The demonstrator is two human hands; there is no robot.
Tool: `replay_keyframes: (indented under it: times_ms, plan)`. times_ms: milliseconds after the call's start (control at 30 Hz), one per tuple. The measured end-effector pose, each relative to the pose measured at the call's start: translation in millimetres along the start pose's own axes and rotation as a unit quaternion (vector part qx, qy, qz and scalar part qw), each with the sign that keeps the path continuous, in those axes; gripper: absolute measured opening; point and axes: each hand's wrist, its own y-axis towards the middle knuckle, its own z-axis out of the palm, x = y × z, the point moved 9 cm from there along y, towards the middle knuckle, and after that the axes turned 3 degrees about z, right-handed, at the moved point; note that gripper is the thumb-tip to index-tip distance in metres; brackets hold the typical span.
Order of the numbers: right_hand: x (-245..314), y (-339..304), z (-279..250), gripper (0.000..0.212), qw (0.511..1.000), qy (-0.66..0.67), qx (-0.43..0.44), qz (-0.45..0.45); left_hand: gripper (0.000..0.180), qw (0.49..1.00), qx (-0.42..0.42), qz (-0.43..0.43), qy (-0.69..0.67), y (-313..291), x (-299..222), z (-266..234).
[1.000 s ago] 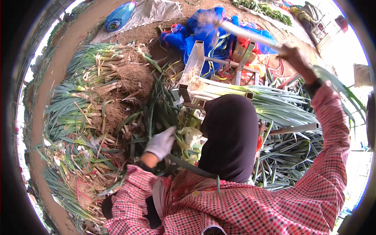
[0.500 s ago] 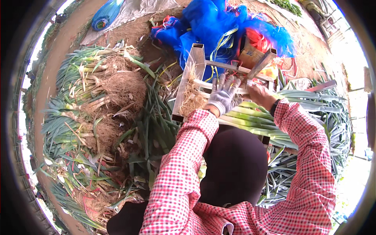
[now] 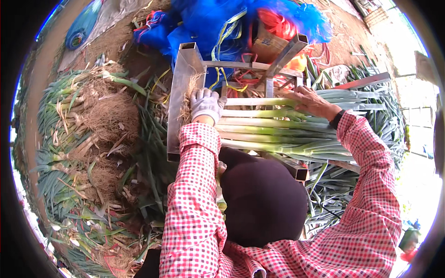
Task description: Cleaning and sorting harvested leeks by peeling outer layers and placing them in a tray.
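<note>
Several leeks (image 3: 259, 131) lie side by side across a metal frame, white ends to the left and green leaves to the right. Their brown roots (image 3: 184, 109) bunch against the frame's upright metal plate (image 3: 176, 92). My left hand (image 3: 205, 106), in a light glove, lies over the root ends by this plate, fingers forward and thumb apart, gripping nothing that I can see. My bare right hand (image 3: 317, 103) closes over the farthest leeks where the white turns green. Its fingertips point left, and its thumb is mostly hidden.
A large leek pile (image 3: 111, 99), roots inward, covers the ground on the left. More leek leaves (image 3: 366, 139) spread at the right. Beyond the frame lie blue netting (image 3: 208, 18), a red string bundle (image 3: 278, 23) and a cardboard box (image 3: 269, 45). An angled metal post (image 3: 289, 53) rises at the far side.
My left hand has moved left, from the leeks' white stalks to their root ends by the plate. My right hand stays on the far leeks. The view has shifted, showing more leeks.
</note>
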Motion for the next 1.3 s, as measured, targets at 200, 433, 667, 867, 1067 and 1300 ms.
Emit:
replay_keyframes:
  times_ms: [200, 433, 667, 867, 1067, 1300]
  plan:
    - [-8, -12, 24, 0.048, 0.999, 0.036, -0.023, -0.022, 0.051, 0.999, 0.046, 0.0, -0.021, -6, -1, 9]
    - [6, 8, 25, 0.059, 0.992, -0.072, 0.094, -0.035, 0.059, 0.989, 0.149, -0.025, -0.003, -12, -4, 9]
    - [-2, 45, -19, 0.034, 0.995, -0.074, 0.003, -0.068, 0.054, 0.988, 0.141, -0.042, -0.038, -17, -12, 3]
    - [106, 27, -18, 0.032, 0.958, -0.071, -0.113, -0.256, 0.053, 0.988, 0.143, -0.062, -0.005, -18, -1, 11]
    - [99, 4, 23, 0.033, 0.992, 0.029, -0.039, -0.114, 0.055, 0.987, 0.145, -0.065, -0.014, -17, -5, 7]
    - [73, -5, 31, 0.055, 0.996, -0.056, -0.016, 0.067, 0.055, 0.987, 0.141, -0.08, -0.022, -16, -3, 7]
